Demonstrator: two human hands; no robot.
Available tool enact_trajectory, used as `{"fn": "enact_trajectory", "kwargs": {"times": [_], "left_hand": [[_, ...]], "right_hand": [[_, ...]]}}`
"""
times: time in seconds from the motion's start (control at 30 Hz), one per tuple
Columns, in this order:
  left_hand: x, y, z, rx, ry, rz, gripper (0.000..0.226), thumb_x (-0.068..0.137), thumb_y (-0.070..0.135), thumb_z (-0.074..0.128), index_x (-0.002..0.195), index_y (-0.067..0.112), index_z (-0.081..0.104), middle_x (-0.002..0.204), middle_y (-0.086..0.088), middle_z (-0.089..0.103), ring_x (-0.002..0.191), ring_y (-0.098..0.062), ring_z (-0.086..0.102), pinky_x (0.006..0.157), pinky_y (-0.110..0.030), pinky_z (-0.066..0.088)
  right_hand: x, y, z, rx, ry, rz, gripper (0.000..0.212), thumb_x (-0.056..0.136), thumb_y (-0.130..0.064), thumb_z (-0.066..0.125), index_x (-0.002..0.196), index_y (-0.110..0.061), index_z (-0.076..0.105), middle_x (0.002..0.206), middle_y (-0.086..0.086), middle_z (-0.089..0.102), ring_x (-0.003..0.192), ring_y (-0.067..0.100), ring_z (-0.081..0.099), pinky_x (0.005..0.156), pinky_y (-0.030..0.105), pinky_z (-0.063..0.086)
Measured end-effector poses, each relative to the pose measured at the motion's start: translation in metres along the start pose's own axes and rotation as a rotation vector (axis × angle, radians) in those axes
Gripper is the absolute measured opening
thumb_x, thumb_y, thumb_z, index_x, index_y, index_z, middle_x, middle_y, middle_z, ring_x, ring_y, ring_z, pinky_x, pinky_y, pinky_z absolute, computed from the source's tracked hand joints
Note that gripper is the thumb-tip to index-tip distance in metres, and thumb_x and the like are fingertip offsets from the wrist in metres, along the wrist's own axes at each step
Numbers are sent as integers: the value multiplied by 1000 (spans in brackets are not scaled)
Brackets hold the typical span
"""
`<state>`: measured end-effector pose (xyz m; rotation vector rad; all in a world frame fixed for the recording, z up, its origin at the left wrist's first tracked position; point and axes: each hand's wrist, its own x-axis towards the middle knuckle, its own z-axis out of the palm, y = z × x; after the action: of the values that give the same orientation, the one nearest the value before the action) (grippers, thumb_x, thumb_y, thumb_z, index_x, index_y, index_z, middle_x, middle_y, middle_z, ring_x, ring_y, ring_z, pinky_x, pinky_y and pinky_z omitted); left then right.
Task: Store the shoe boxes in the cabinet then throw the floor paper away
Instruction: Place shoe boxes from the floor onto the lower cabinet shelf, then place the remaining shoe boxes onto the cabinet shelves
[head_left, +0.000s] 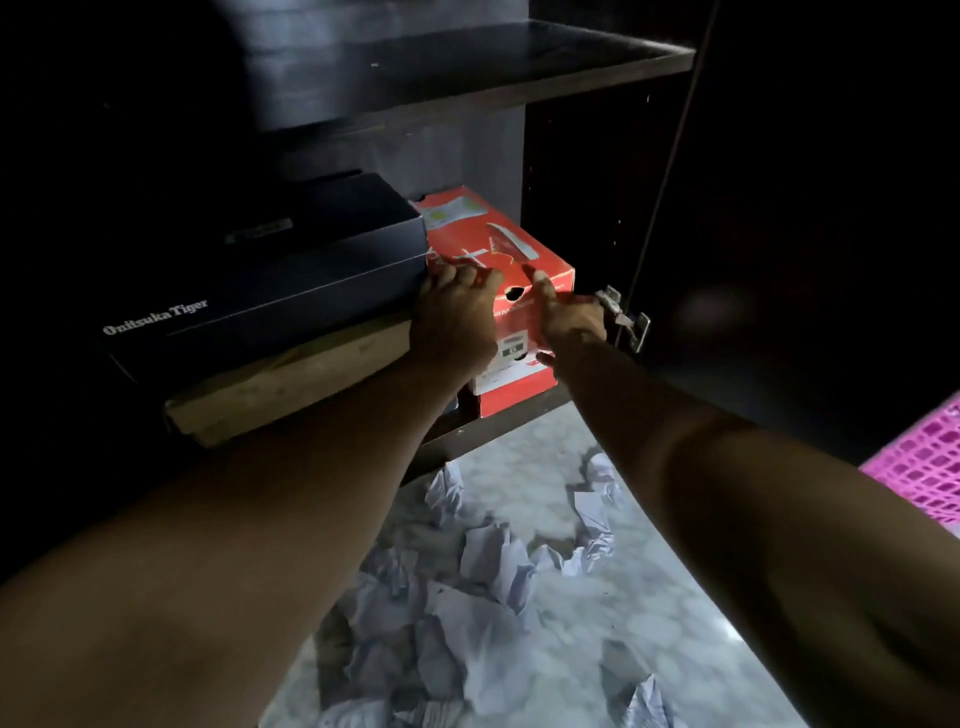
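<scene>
Nearest me, crumpled paper (483, 582) lies scattered on the pale floor (675, 623), untouched, so I judge that part waits until the boxes are in. A pink basket (930, 467) sits at my right, likely for the paper. Beyond, my left hand (454, 322) rests flat on the front left corner of the red shoe box (498, 249), fingers curled over its top edge, and my right hand (569, 317) grips its right corner, thumb on the front, to steady it in the cabinet (571, 67). It sits snug beside the dark shoe box (270, 275), which rests on a tan box (291, 379).
</scene>
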<state>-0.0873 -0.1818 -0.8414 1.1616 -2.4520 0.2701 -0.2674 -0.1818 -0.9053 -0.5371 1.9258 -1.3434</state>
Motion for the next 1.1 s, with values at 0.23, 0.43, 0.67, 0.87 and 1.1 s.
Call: {"fn": "enact_trajectory", "kwargs": {"times": [0.23, 0.43, 0.67, 0.87, 1.1], "left_hand": [[14, 6, -6, 52, -149, -17, 69, 87, 35, 74, 147, 19, 44, 148, -13, 51, 140, -36, 43, 117, -47, 32], [-10, 30, -38, -104, -56, 26, 65, 80, 40, 66, 140, 18, 51, 138, -12, 55, 129, -36, 49, 111, -50, 40], [-54, 108, -81, -447, -77, 121, 49, 74, 30, 68, 121, 21, 64, 116, -7, 60, 106, -33, 61, 83, -42, 53], [-76, 203, -101, -704, -242, 230, 52, 73, 35, 65, 125, 29, 60, 113, -1, 60, 105, -27, 64, 87, -43, 55], [-112, 371, -134, -911, -375, 465, 49, 71, 39, 69, 118, 25, 64, 104, 0, 65, 95, -26, 68, 83, -40, 58]], "right_hand": [[-57, -31, -16, 55, -199, -29, 47, 104, -34, 56, 141, -5, 56, 122, 12, 64, 91, 23, 64, 67, 35, 55], [-122, -27, -49, -136, -31, -164, 52, 82, -53, 63, 114, -14, 74, 118, 18, 73, 105, 36, 71, 94, 52, 60], [-205, -11, -152, -191, -24, -202, 23, 70, -47, 62, 86, -42, 78, 97, 0, 78, 93, 27, 72, 84, 43, 59], [-288, 14, -274, -200, 113, -224, 10, 92, -11, 66, 94, -17, 75, 85, -8, 73, 83, 13, 69, 79, 34, 57], [-392, 57, -434, -199, 508, -65, 14, 88, -25, 70, 98, -21, 78, 91, 7, 78, 75, 18, 70, 68, 28, 52]]}}
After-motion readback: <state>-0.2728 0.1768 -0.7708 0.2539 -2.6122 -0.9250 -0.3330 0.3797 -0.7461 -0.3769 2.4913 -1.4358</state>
